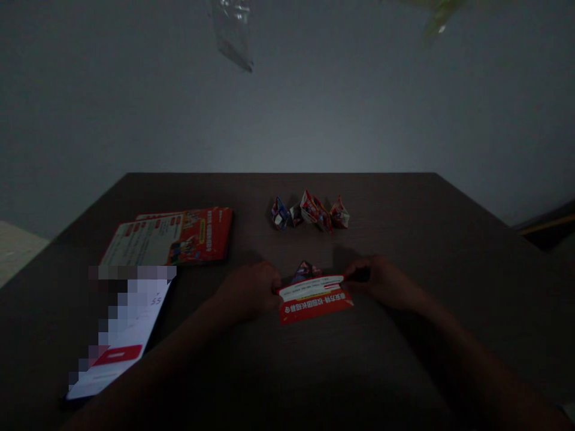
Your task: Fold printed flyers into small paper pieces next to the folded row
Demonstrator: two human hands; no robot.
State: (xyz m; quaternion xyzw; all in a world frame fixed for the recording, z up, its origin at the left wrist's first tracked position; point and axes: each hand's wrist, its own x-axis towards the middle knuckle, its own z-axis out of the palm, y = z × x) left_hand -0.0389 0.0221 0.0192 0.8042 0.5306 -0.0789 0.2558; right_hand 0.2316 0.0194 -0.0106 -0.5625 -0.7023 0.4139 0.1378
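Note:
A red and white printed paper (pixel 317 299), partly folded over along its far edge, is held near the middle of the table. My left hand (pixel 258 287) is closed on its left end. At its right end my right hand (pixel 375 278) pinches the upper corner. Just behind the paper lies a small folded paper piece (pixel 306 270), partly hidden by it. Farther back stand several folded paper shapes in a row, among them a blue one (pixel 279 214), a red one (pixel 315 211) and a red and white one (pixel 339 214).
A stack of red and white printed sheets (pixel 202 236) lies at the left of the dark table (pixel 395 203). In front of it is a lit phone (pixel 130 335), beside my left forearm. A pale wall (pixel 341 102) rises behind the table.

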